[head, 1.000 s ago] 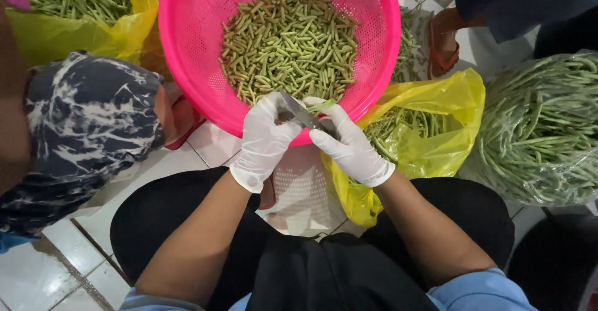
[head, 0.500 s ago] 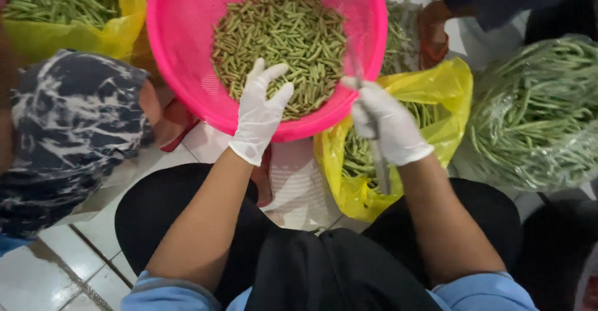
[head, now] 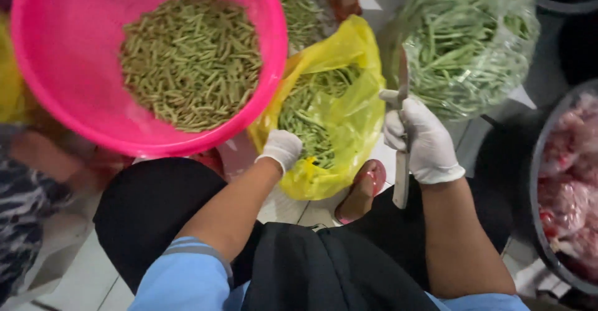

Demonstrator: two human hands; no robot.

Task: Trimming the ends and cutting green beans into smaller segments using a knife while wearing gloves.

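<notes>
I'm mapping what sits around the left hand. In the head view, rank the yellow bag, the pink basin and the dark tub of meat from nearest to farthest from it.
1. yellow bag: the left hand reaches into its mouth.
2. pink basin: just up and left of that hand.
3. dark tub of meat: far right edge, beyond the right hand.

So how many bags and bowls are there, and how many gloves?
Pink basin of cut green beans: 1
Yellow bags of beans: 1 whole, plus a yellow edge at far left that may be another
Clear bags of long beans: 1
Dark tub of pinkish meat: 1
White gloves: 2, on the left hand and the right hand
Total: 6
</notes>
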